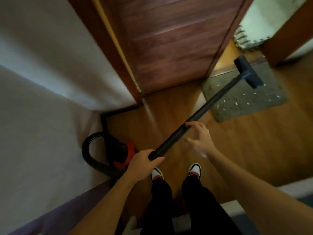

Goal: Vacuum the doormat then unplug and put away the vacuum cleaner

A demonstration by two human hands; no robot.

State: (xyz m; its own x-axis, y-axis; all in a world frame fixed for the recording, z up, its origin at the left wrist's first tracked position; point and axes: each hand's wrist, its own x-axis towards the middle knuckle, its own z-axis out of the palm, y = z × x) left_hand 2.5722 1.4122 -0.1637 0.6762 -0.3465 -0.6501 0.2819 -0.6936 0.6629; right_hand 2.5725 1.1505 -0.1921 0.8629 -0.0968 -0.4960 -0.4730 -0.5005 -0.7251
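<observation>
A grey doormat (243, 97) strewn with small white bits lies on the wooden floor before the doorway. The black vacuum tube (199, 114) runs from my hands up to its floor head (248, 72), which sits over the mat's far edge. My left hand (144, 160) grips the tube's near end. My right hand (199, 136) hovers beside the tube's middle with fingers spread, its fingertips at the tube. The red and black vacuum body (122, 153) with its looped hose (89, 150) stands in the corner to the left.
A brown wooden door (169, 39) stands open at the centre, with a white wall (42, 82) to its left. A fringed light rug (243, 39) lies beyond the threshold. My two feet in red and white shoes (176, 172) stand on the wooden floor.
</observation>
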